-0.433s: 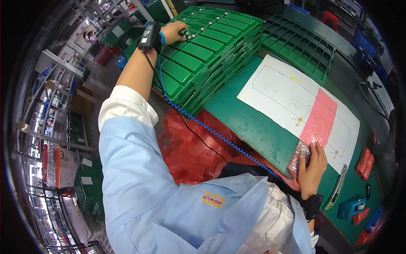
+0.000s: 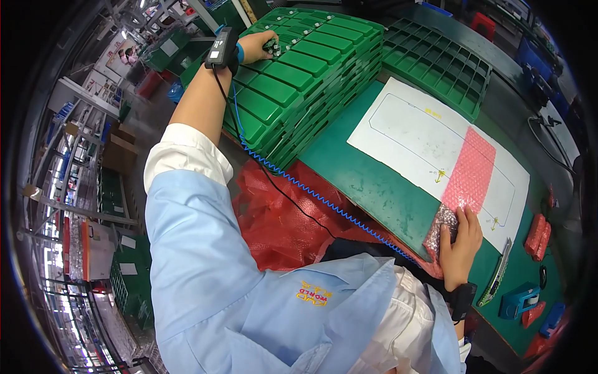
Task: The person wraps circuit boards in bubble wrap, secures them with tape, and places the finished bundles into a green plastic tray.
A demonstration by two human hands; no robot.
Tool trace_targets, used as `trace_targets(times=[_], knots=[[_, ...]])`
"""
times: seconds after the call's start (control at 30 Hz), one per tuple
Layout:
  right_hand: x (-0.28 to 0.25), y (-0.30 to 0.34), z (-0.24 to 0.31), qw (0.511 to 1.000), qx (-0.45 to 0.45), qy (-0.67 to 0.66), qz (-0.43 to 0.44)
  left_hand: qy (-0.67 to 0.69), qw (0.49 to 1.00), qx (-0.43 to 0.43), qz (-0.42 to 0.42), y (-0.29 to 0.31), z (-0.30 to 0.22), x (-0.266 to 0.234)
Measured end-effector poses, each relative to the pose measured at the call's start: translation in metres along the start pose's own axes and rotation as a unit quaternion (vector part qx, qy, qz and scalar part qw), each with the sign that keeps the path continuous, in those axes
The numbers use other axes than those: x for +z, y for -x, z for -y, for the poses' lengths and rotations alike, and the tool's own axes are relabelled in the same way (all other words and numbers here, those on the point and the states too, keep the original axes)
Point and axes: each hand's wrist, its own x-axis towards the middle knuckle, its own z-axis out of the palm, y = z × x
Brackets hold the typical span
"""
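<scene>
At the top of a stack of green trays (image 2: pixel 293 71), my left hand (image 2: pixel 254 48) is closed on a small green circuit board (image 2: pixel 271 47) with pale connectors. The fingers hide part of this board, and I cannot tell whether it has left the tray. Similar small parts sit along the tray's middle row. My right hand (image 2: pixel 460 248) lies with its fingers stretched out on the near end of a pink bubble-wrap bag (image 2: pixel 474 165). That bag rests across a white sheet (image 2: pixel 405 146) with a drawn outline; its lower end looks clear and crumpled.
An open green divided tray (image 2: pixel 436 68) stands behind the sheet. Along the right lie a green-and-white strip (image 2: pixel 496 274), wrapped red bundles (image 2: pixel 537 237) and a blue tape dispenser (image 2: pixel 519 302). Red bubble wrap (image 2: pixel 274 212) fills the space below the table edge; a blue coiled cord (image 2: pixel 324 202) crosses over it.
The view has shifted very slightly. My left hand remains at the circuit board with its fingers a little more turned, and my right hand stays on the bubble-wrap bag.
</scene>
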Motion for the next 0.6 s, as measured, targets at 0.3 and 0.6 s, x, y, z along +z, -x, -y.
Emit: trace_targets(times=[0.3,0.6], knots=[[-0.001,0.001,-0.005,1.000,-0.005,-0.009,-0.012,-0.064,0.997,-0.033,-0.029,-0.005,0.008,0.003],[0.002,-0.001,-0.003,1.000,0.005,-0.013,-0.005,0.470,0.876,0.052,-0.097,0.053,-0.224,-0.019]])
